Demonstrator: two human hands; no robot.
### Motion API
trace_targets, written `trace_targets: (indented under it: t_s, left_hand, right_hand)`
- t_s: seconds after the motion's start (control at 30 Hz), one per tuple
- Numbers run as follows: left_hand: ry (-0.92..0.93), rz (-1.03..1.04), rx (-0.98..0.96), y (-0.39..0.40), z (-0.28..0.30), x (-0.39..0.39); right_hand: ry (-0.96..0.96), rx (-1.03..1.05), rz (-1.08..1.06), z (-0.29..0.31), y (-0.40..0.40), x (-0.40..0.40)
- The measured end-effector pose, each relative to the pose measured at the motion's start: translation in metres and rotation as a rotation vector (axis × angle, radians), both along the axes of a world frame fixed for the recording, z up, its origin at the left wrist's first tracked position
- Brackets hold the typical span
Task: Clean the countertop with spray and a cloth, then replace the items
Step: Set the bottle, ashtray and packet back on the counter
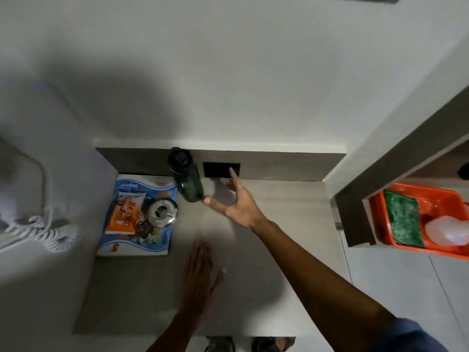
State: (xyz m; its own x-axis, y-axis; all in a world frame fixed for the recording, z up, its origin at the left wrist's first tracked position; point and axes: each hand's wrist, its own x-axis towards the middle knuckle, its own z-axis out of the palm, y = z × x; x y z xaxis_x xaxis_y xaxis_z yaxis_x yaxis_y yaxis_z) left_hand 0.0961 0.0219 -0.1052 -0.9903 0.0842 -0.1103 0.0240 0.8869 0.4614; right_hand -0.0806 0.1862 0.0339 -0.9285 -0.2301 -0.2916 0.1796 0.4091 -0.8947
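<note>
Dark green bottle (187, 176) stands upright at the worktop (266, 250) back edge, cap up; your right hand (237, 199) is spread wide beside it, left hand (200, 273) flat, holding nothing.

Pretty dim overall; a big soft shadow is cast on the wall (132, 102), edges are warped, everything's slightly blurred.

Right hand (238, 201) extended, fingers spread, thumb tip at the dark bottle (186, 176); left hand (200, 273) flat, nearer the person.
</note>
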Motion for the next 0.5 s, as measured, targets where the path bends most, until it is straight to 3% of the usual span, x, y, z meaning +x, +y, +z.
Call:
trace_targets:
  t_s: [0.23,0.5]
  left_hand:
    - [-0.003,-0.027,-0.079,-0.056,-0.019,0.017]
    - [0.012,-0.072,-0.137,-0.062,-0.041,0.020]
  right_hand:
    - [0.036,-0.026,-0.094,-0.011,-0.082,-0.031]
    - [0.097,-0.048,-0.245,-0.025,-0.114,-0.045]
